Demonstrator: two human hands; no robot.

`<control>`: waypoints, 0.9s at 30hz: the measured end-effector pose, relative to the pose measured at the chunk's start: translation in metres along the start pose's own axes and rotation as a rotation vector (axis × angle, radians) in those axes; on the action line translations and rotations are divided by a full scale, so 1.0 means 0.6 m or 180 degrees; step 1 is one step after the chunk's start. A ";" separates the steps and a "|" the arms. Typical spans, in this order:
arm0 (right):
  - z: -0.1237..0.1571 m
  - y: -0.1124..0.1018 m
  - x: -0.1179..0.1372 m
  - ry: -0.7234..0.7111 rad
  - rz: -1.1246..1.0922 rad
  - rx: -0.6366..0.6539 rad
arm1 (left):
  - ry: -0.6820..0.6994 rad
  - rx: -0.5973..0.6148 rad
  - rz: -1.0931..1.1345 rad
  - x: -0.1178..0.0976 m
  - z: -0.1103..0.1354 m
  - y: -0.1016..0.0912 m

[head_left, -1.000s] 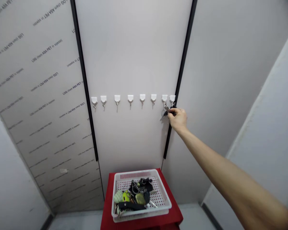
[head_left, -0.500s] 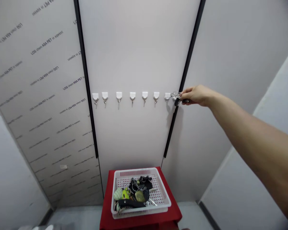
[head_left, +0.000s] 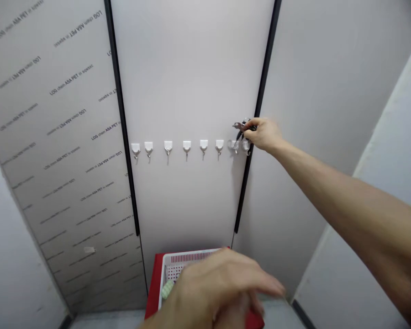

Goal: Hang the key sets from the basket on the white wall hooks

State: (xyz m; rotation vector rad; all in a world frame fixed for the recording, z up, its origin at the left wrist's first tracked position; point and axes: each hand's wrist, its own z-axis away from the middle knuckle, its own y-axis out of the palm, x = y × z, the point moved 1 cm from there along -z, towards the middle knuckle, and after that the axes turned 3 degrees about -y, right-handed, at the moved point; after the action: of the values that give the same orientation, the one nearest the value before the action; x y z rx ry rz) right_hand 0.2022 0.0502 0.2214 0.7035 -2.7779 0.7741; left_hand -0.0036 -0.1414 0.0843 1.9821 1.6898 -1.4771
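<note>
My right hand pinches a bunch of keys, with metal and dark parts sticking out to the left of the fingertips. The keys are just above the two rightmost wall hooks, partly in front of them. Low in the foreground is my left hand, somewhat blurred, its fingers bent and reaching right with nothing seen in them. Behind it, a white plastic basket is mostly covered; a pale green item shows at its left side.
Several white hooks run in a row across the pale wall panel. Black vertical strips flank that panel. The basket rests on a red-covered stand. Printed lettering covers the left panel.
My right hand has lifted the keys a little above the rightmost hooks and turned them. My left hand has risen into view in front of the basket. The view has shifted slightly.
</note>
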 end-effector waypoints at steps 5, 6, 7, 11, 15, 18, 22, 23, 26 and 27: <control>0.125 0.034 0.012 0.0014 -0.0658 0.0904 | -0.0946 -0.0315 -0.0634 0.127 -0.014 0.007; 0.167 0.049 0.008 -0.0064 -0.0734 0.1192 | -0.1135 -0.0372 -0.0825 0.163 -0.007 0.010; 0.212 0.065 0.003 -0.0105 -0.0807 0.1491 | -0.1300 -0.0399 -0.1021 0.199 0.001 0.014; 0.387 0.132 -0.021 -0.0029 -0.0969 0.2517 | -0.1737 -0.0272 -0.1589 0.299 0.042 0.040; 0.484 0.177 -0.032 0.0062 -0.0929 0.2878 | -0.2065 -0.0023 -0.1827 0.336 0.064 0.061; 0.511 0.189 -0.033 -0.0048 -0.0796 0.2994 | -0.2139 0.0040 -0.1838 0.342 0.069 0.064; 0.527 0.185 -0.033 -0.0181 -0.0567 0.3414 | -0.2157 -0.0156 -0.1444 0.343 0.069 0.061; 0.527 0.184 -0.033 -0.0214 -0.0543 0.3504 | -0.2202 -0.0264 -0.1211 0.343 0.066 0.059; 0.507 0.179 -0.025 -0.0164 -0.0628 0.3472 | -0.2406 -0.0756 -0.0056 0.338 0.047 0.042; 0.493 0.177 -0.018 -0.0056 -0.0744 0.3378 | -0.2463 -0.0952 0.0428 0.332 0.037 0.031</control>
State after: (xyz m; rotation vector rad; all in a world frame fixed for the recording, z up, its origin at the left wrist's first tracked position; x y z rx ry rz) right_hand 0.1489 -0.0207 -0.0800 1.1222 -2.0463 2.1744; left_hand -0.0241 -0.0290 -0.0811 1.1199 1.2978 -1.5399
